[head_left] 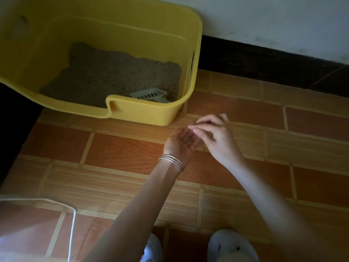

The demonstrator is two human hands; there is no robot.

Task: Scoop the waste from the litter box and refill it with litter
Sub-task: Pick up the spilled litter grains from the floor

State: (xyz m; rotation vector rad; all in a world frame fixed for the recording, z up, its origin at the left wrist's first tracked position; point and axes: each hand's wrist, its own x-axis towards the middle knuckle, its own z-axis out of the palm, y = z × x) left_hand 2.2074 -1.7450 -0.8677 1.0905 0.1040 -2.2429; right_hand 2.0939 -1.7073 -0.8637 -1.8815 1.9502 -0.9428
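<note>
The litter box (154, 112) sat at ten o'clock on the floor (132, 148), litter (117, 76) thinly covering its bottom; the scoop (150, 95) lay inside, untouched; both the left hand (181, 142) and the right hand (213, 133) hovered loosely open, holding nothing; scooping and refilling apparently remained.

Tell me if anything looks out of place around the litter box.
Only the scoop: it lies inside the yellow litter box, on the litter by the front wall. No litter shows spilled on the tiled floor. Both hands are empty.
</note>
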